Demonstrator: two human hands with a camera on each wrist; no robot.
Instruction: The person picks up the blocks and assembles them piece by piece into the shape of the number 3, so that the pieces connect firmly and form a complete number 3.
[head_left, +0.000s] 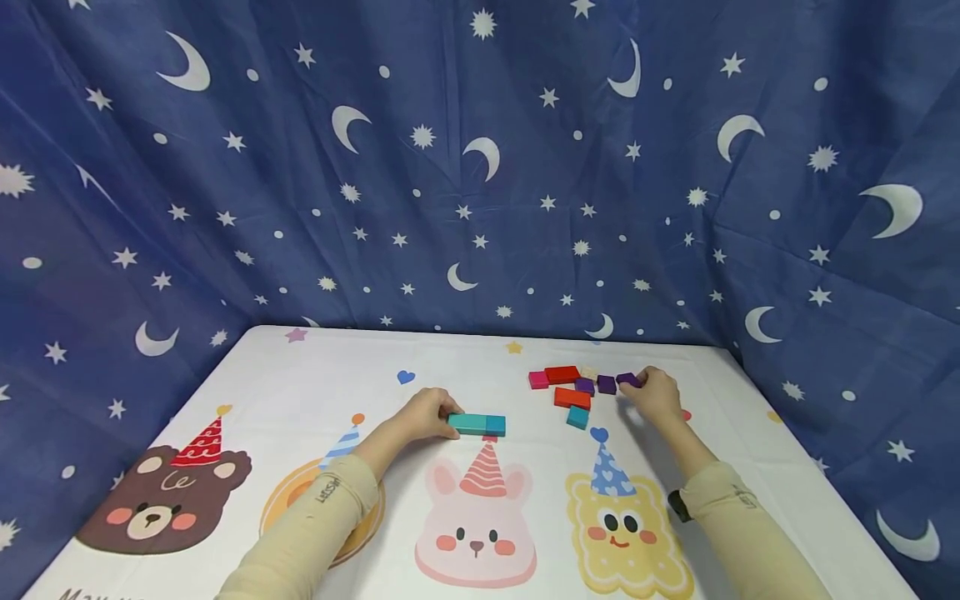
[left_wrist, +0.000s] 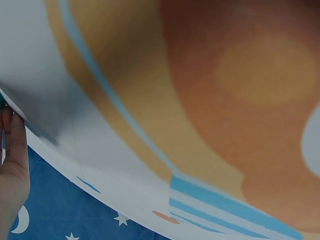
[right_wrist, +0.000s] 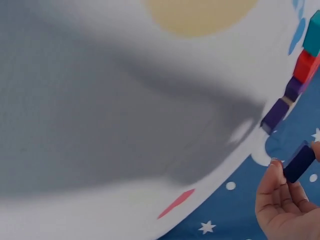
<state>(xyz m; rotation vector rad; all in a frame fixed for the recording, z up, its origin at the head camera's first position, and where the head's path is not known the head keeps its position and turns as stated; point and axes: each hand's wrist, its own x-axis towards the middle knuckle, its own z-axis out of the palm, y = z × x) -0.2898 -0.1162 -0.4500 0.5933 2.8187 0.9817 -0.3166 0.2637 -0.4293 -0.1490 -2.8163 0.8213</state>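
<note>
Thumb and fingers of my left hand (head_left: 429, 414) pinch the left end of a long teal block (head_left: 469, 424), which lies on the table. A shorter blue block (head_left: 496, 426) sits against its right end. In the left wrist view only part of the left hand (left_wrist: 16, 165) shows, at the left edge. My right hand (head_left: 656, 397) pinches a purple block (head_left: 628, 380), clearly seen between thumb and fingers in the right wrist view as a dark block (right_wrist: 300, 162). Beside it on the table are two more purple blocks (head_left: 607, 384).
Left of the right hand lie red blocks (head_left: 572, 398), a pink block (head_left: 538, 380), a cream block (head_left: 589, 372) and a small teal block (head_left: 577, 417). The white tablecloth (head_left: 337, 350) has printed animals. A blue curtain (head_left: 480, 208) with moons and stars hangs behind the table.
</note>
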